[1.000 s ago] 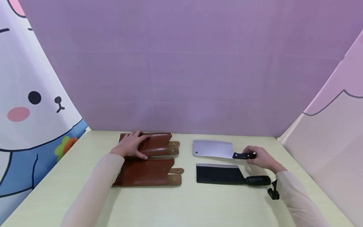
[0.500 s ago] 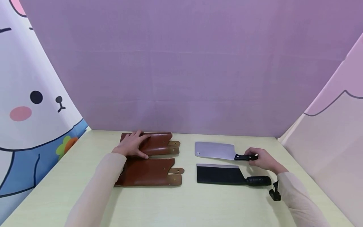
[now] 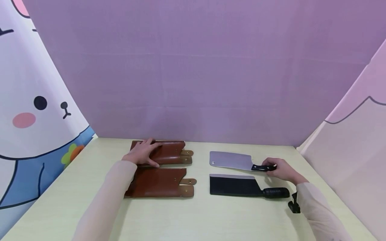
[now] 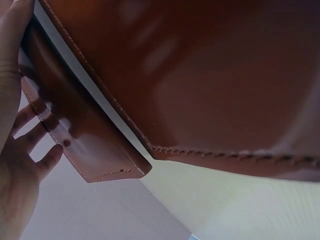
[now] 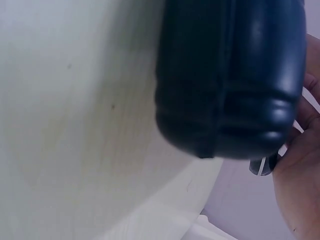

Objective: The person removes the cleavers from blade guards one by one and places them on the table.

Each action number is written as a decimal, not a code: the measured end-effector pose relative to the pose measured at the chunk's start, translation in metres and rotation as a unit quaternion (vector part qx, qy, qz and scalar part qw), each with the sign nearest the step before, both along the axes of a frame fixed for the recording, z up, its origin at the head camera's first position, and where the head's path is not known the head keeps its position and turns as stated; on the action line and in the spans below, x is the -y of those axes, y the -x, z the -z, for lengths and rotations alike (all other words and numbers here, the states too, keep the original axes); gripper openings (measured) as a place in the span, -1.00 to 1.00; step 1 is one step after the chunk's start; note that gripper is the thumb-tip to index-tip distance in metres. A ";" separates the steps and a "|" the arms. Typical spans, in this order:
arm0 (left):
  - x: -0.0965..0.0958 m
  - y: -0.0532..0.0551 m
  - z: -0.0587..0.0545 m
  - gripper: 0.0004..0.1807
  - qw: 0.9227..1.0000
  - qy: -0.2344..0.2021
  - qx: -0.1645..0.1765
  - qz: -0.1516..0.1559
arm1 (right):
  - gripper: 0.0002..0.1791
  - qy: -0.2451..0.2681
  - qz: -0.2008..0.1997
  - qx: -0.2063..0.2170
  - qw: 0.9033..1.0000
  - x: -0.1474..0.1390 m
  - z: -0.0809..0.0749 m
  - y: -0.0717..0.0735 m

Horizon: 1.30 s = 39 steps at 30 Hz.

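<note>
Two brown leather knife sheaths lie on the left, one behind the other. My left hand [image 3: 141, 154] rests spread across the far sheath [image 3: 170, 152], fingers over its back edge and thumb near the front edge. The near sheath [image 3: 159, 184] fills most of the left wrist view. On the right, my right hand [image 3: 281, 169] pinches the black riveted handle of a silver cleaver [image 3: 230, 160], whose blade points left. In front of it lies a black-bladed cleaver [image 3: 235, 185]; its thick handle [image 5: 230, 75] looms large in the right wrist view and hides part of the right hand.
All of this is on a pale wooden table [image 3: 211, 217]. A purple cloth wall [image 3: 193, 73] stands behind its back edge. Printed side panels flank it, one with a cartoon animal [image 3: 45, 134]. A black camera mount [image 3: 294, 204] hangs at the right wrist.
My right hand and the silver cleaver have shifted slightly to the right and toward me. The far sheath and left hand have edged right a little; the black-bladed cleaver stays put.
</note>
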State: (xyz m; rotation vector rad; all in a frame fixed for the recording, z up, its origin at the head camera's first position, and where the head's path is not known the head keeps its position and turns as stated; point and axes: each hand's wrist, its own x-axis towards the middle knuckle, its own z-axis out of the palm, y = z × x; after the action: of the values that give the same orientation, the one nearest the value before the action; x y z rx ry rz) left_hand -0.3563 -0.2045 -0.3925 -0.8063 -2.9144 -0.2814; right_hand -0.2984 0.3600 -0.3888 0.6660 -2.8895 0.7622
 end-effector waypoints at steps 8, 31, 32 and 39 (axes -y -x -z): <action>-0.001 0.000 0.000 0.03 1.000 0.003 0.018 -0.004 | -0.74 -0.012 0.011 0.004 1.000 -0.001 0.003 0.004; -0.002 0.008 0.002 0.03 0.999 0.032 0.034 -0.004 | -0.73 -0.038 0.015 -0.023 0.999 0.003 0.004 0.016; -0.002 0.008 0.002 0.03 0.999 0.032 0.035 -0.004 | -0.73 -0.040 0.015 -0.026 0.999 0.003 0.004 0.017; -0.002 0.011 0.002 0.02 0.998 0.030 0.048 -0.012 | -0.72 -0.056 0.004 -0.041 0.998 0.003 0.004 0.023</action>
State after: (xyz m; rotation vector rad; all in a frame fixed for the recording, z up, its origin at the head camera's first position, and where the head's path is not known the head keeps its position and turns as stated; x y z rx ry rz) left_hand -0.3668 -0.2024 -0.3947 -0.7879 -3.0326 -0.2377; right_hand -0.3211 0.3570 -0.3925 0.6787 -2.8736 0.5614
